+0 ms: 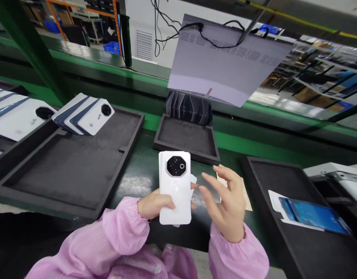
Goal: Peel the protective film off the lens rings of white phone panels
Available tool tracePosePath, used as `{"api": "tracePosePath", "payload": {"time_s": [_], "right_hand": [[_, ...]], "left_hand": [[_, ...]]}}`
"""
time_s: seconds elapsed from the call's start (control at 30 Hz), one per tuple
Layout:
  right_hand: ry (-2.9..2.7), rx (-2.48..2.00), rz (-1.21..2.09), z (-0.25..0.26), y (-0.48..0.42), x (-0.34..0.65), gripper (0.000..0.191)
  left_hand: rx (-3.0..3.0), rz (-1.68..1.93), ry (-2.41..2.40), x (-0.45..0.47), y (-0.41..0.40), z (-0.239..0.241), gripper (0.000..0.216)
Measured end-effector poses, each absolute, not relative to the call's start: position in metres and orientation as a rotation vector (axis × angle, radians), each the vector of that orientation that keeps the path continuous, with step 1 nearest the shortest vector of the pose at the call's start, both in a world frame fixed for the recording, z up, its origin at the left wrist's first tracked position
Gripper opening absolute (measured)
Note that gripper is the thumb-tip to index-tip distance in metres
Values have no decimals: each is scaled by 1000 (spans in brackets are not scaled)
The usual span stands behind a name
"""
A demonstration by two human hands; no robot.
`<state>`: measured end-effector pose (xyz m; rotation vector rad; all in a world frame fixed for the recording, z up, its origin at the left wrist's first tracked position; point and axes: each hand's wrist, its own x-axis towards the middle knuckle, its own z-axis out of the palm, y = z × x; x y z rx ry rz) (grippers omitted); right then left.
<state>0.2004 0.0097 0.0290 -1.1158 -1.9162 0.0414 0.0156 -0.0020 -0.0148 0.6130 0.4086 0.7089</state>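
Observation:
In my left hand [156, 203] I hold a white phone back panel [175, 197] upright, with a black camera area in a silver frame at its top. The thumb lies across its face and fingertips show past its right edge. Behind it a second white piece [193, 179] sticks out at the side; how many pieces are there I cannot tell. My right hand [226, 199] is raised just right of the panel, fingers spread and holding nothing. Partly covered by that hand, a cream sheet with small dots [247, 197] lies on the dark green bench.
A black foam tray [64, 174] on the left carries fanned white panels [92, 116], with more panels [18, 116] beyond. Dark panels [190, 108] stand in the middle tray [186, 133], below a hanging board [225, 73]. The right tray [277, 170] holds blue-screened pieces [315, 215].

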Motion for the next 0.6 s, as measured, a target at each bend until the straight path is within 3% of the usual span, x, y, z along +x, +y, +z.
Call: {"api": "tracePosePath", "payload": {"time_s": [0.2, 0.4, 0.6], "right_hand": [[-2406, -936, -124, 40, 15, 185, 44], [-2426, -892, -161, 35, 16, 193, 49], [-2437, -905, -189, 37, 14, 188, 49]], "left_hand": [[611, 695, 539, 16, -6, -12, 39], [648, 664, 565, 11, -4, -7, 54], [678, 643, 462, 14, -4, -8, 47]]}}
